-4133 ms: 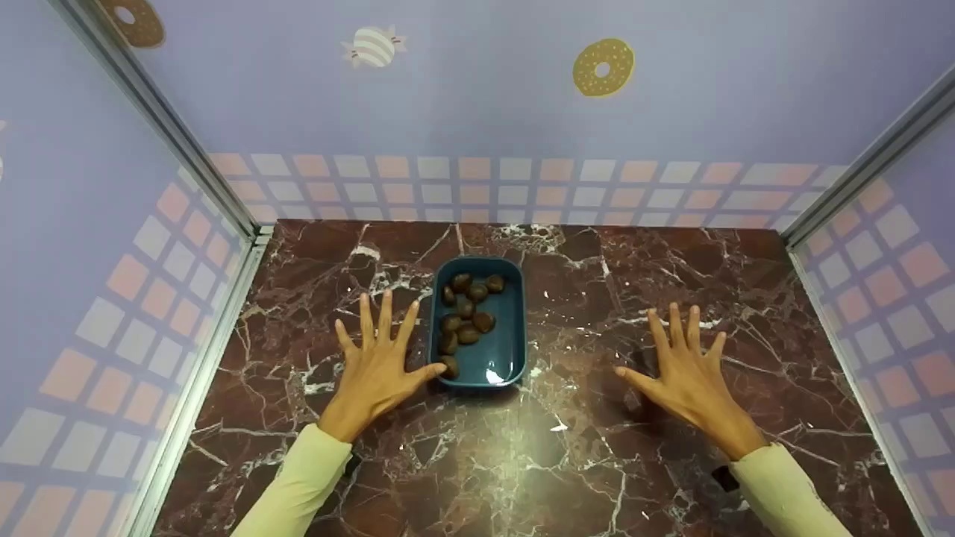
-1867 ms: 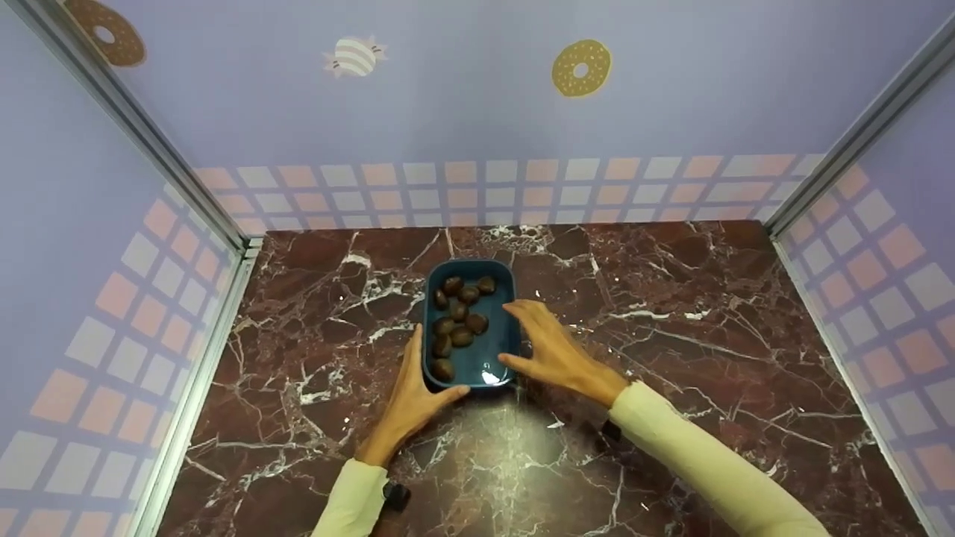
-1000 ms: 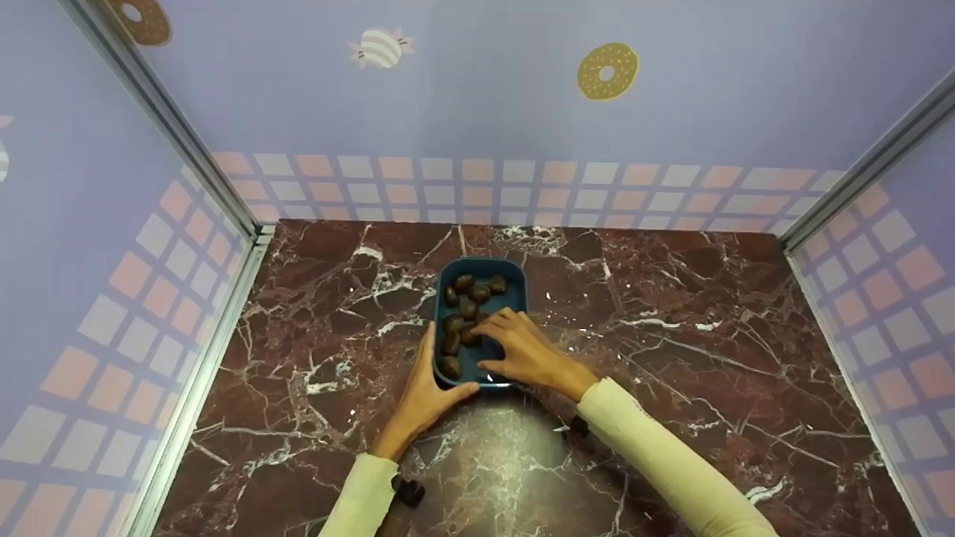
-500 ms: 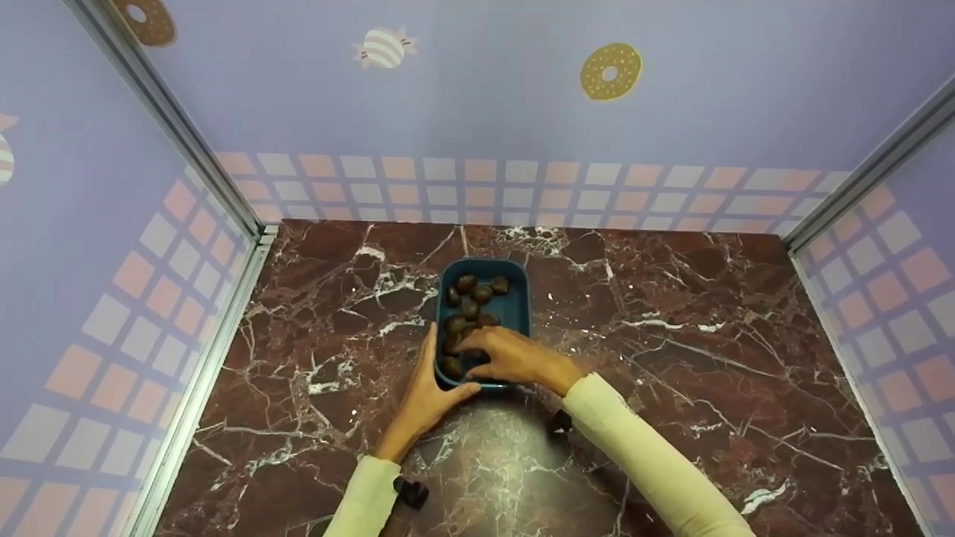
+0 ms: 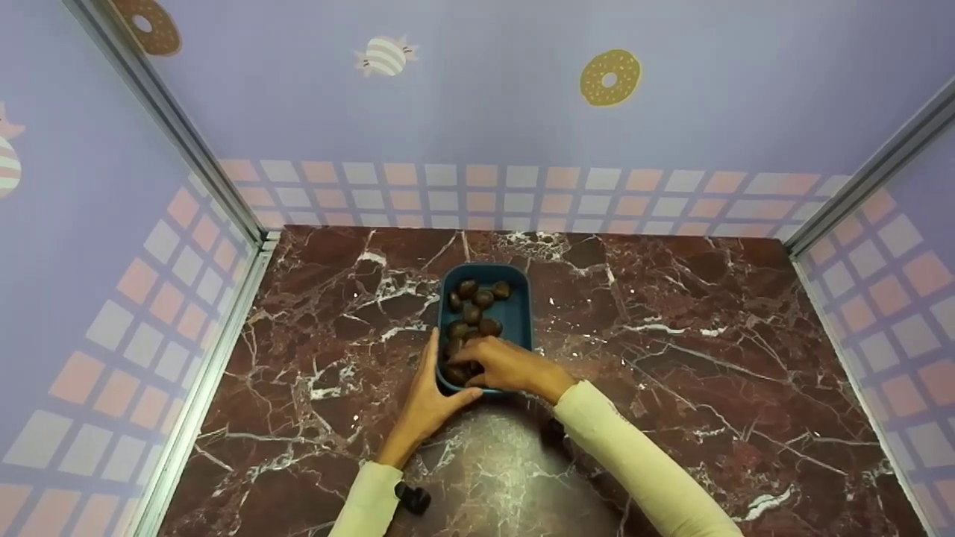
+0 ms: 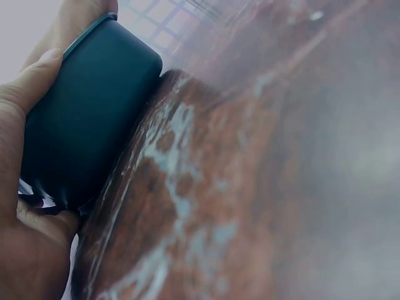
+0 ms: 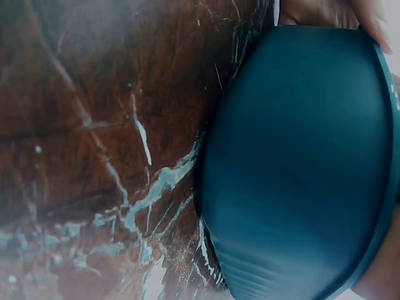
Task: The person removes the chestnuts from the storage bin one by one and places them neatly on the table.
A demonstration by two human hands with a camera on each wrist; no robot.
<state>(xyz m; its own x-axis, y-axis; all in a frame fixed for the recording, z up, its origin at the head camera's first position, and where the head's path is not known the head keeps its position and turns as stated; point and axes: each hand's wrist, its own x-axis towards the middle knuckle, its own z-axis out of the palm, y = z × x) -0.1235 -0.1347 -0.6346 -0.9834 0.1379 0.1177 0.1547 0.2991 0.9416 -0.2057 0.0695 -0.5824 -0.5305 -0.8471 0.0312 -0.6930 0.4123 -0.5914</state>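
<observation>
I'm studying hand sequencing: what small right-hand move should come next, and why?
Perhaps close the right hand on a brown piece: its fingers curl among the pieces in the tray, with no clear grip visible, while the left hand steadies it.

One high camera and two low ones, all sharing the tray
The head camera looks forward and down from above the person's side of the tabletop (image 5: 746,388), far enough back to take in the left hand (image 5: 429,399), the right hand (image 5: 507,365), the whole blue tray (image 5: 518,306) and the patterned wall (image 5: 492,112) beyond. The left wrist camera sits low and close, its view tipped sideways: the tray's outer side stands at upper left, the tabletop spreads blurred to the right, and the wall's squares show behind. The right wrist camera, also low and on its side, shows the tray larger, its outer side filling much of the right half, rim at the right, tabletop at the left.
</observation>
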